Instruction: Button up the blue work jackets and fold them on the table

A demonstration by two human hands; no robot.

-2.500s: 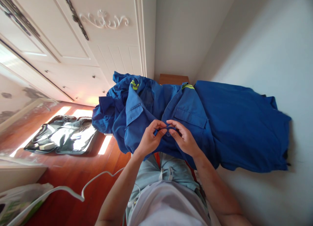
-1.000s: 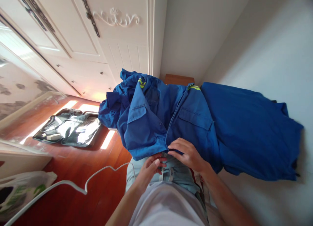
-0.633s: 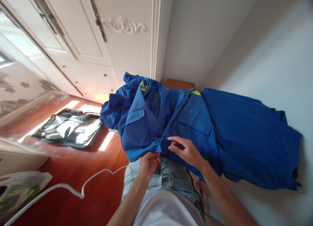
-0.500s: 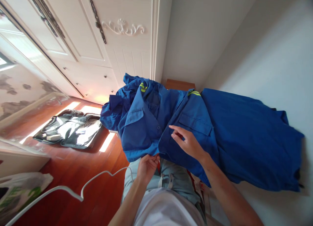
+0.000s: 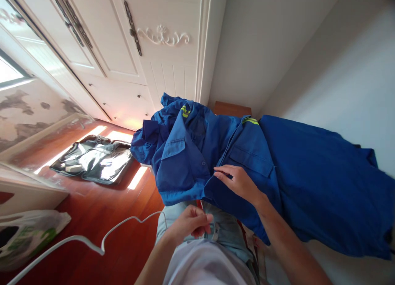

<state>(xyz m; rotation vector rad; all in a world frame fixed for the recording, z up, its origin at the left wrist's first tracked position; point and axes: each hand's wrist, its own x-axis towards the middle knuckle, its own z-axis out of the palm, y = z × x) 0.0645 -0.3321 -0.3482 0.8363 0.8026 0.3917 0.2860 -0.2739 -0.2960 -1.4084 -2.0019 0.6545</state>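
Note:
A blue work jacket (image 5: 173,170) with flap pockets and yellow-green stripes lies spread in front of me, its front parted along the button edge. Over its right front panel hovers or rests my right hand (image 5: 239,181), fingers stretched toward the panel's edge, thumb a little apart; contact with the cloth cannot be made out. My left hand (image 5: 193,221) is just below the hem, above my lap, apart from the jacket. Its fingers are loosely bent, with nothing seen in them. More blue cloth (image 5: 321,178) extends to the right.
An open black suitcase (image 5: 98,159) lies on the wooden floor at left. White cabinets (image 5: 169,13) stand behind. A white cable (image 5: 83,239) runs across the lower left, near a plastic bag (image 5: 33,235). A grey wall (image 5: 348,71) borders the right.
My left hand has let go of the jacket's hem and moved down toward my lap. My right hand has lowered slightly, its fingers drawn closer together. The view has shifted a little.

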